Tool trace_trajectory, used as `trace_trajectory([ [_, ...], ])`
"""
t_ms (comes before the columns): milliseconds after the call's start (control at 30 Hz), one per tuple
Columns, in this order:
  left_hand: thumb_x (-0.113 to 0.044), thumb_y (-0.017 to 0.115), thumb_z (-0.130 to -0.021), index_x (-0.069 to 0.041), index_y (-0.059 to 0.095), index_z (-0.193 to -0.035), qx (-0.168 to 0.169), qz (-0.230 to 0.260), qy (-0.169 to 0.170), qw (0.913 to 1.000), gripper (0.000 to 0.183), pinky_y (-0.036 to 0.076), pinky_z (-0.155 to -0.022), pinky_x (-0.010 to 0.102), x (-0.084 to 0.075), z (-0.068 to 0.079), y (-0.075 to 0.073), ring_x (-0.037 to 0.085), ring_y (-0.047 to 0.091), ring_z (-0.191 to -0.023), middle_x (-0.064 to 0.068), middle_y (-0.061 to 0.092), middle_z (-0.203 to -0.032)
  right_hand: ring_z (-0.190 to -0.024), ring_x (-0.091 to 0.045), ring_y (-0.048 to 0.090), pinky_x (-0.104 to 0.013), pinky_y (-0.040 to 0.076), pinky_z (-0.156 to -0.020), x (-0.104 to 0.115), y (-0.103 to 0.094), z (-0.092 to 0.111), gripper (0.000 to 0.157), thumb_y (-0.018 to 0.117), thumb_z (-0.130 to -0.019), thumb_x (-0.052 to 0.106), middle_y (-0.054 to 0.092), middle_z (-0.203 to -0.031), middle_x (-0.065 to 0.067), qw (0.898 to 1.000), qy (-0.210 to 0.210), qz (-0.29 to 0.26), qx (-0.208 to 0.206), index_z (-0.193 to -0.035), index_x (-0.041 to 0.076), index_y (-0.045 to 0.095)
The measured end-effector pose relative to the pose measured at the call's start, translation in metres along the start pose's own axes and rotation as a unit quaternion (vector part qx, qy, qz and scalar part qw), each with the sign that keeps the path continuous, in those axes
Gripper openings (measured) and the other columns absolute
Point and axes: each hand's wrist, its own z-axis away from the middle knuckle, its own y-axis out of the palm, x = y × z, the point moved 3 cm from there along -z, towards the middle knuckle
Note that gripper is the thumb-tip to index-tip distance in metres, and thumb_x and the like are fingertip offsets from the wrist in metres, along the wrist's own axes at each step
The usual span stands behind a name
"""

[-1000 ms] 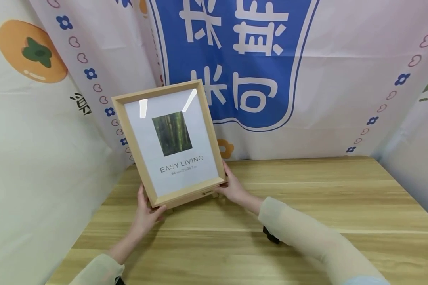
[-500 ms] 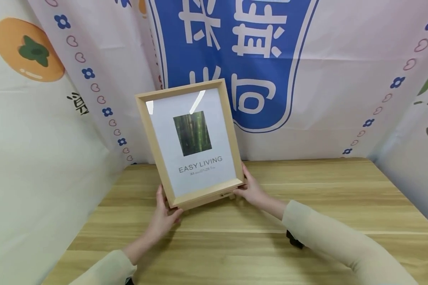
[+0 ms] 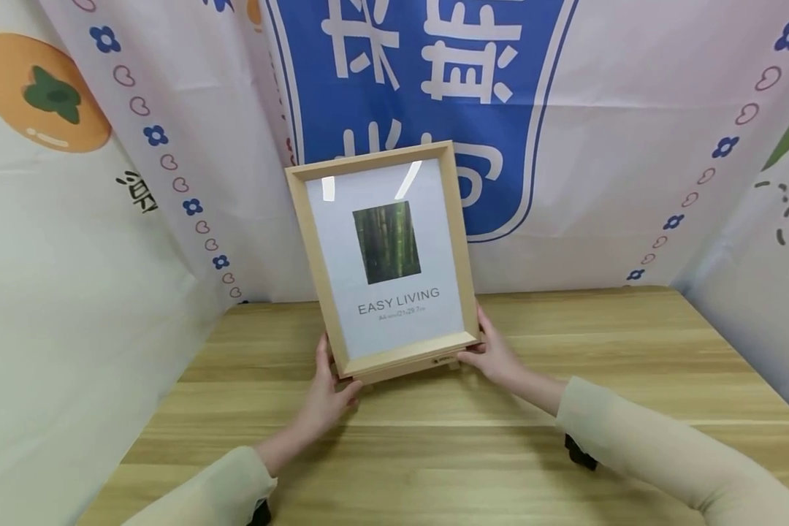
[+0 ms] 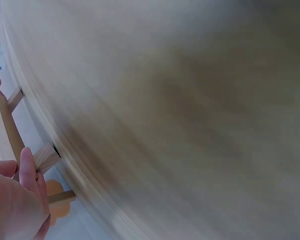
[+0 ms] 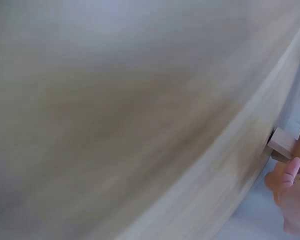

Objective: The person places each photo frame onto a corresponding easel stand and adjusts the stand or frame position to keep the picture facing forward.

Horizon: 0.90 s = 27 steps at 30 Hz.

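Note:
A light wooden picture frame [image 3: 384,256], with a small bamboo photo and the words "EASY LIVING", leans back on a small wooden easel [image 3: 408,367] in the head view. My left hand [image 3: 325,398] grips the easel's lower left corner, thumb in front of the ledge. At the lower right corner, my right hand [image 3: 500,358] holds the ledge end in the same manner. The left wrist view shows a wooden easel leg [image 4: 47,158] close to the left fingers. Another leg [image 5: 282,142] appears by the right thumb in the right wrist view. Most of the easel is hidden behind the frame.
The wood-grain table [image 3: 500,453] extends to both sides of the easel. Behind it hangs a printed white cloth [image 3: 598,183] with a blue panel, and the frame's top stands in front of that panel. A white side wall [image 3: 72,292] borders the table's left.
Both hands have shifted the easel and picture frame to the right along the table, keeping their hold. The frame's slight tilt looks about the same.

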Motion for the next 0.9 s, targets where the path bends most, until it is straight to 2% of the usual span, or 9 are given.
trace_trajectory([
  [200,0.008,0.062,-0.079,-0.033,-0.012,-0.141,0.015,-0.011,0.009,0.9998,0.105,0.054,-0.057,0.035,-0.003,-0.011,0.018,0.039,0.054,-0.097,0.023,0.027,-0.133,-0.087,-0.038,0.058,-0.029,0.051,-0.074,-0.003,-0.019,0.016,0.1,0.065,-0.075,-0.01,0.024,-0.134,-0.028,1.0,0.006,0.011,-0.013,-0.145,0.019,0.0],
  [400,0.009,0.061,-0.079,-0.031,-0.012,-0.142,0.042,-0.009,0.021,0.9989,0.105,0.054,-0.058,0.035,-0.006,-0.021,0.035,0.04,0.053,-0.099,0.024,0.027,-0.134,-0.09,-0.042,0.056,-0.029,0.051,-0.076,-0.006,-0.037,0.033,0.1,0.065,-0.076,-0.009,0.026,-0.132,-0.031,0.999,0.008,0.019,-0.034,-0.145,0.016,-0.003],
  [633,0.01,0.061,-0.079,-0.041,-0.013,-0.139,0.07,-0.003,0.013,0.9974,0.108,0.054,-0.061,0.036,-0.013,-0.03,0.055,0.036,0.052,-0.101,0.021,0.029,-0.134,-0.093,-0.046,0.054,-0.027,0.051,-0.075,-0.008,-0.057,0.049,0.1,0.064,-0.076,-0.009,0.025,-0.131,-0.033,0.998,0.005,0.022,-0.05,-0.144,0.014,-0.006],
  [700,0.009,0.061,-0.079,-0.041,-0.014,-0.138,0.078,-0.01,0.017,0.9967,0.108,0.054,-0.061,0.036,-0.014,-0.032,0.06,0.036,0.053,-0.1,0.022,0.03,-0.133,-0.094,-0.046,0.054,-0.027,0.05,-0.075,-0.009,-0.061,0.052,0.1,0.064,-0.077,-0.008,0.024,-0.131,-0.033,0.998,0.006,0.024,-0.053,-0.144,0.014,-0.006],
  [900,0.012,0.059,-0.079,-0.032,-0.013,-0.141,0.101,0.004,0.032,0.9943,0.105,0.053,-0.06,0.043,-0.018,-0.038,0.071,0.039,0.053,-0.096,0.026,0.029,-0.132,-0.092,-0.045,0.055,-0.027,0.051,-0.074,-0.01,-0.073,0.061,0.101,0.065,-0.077,-0.007,0.023,-0.133,-0.033,0.997,0.015,0.042,-0.067,-0.144,0.017,-0.007],
])
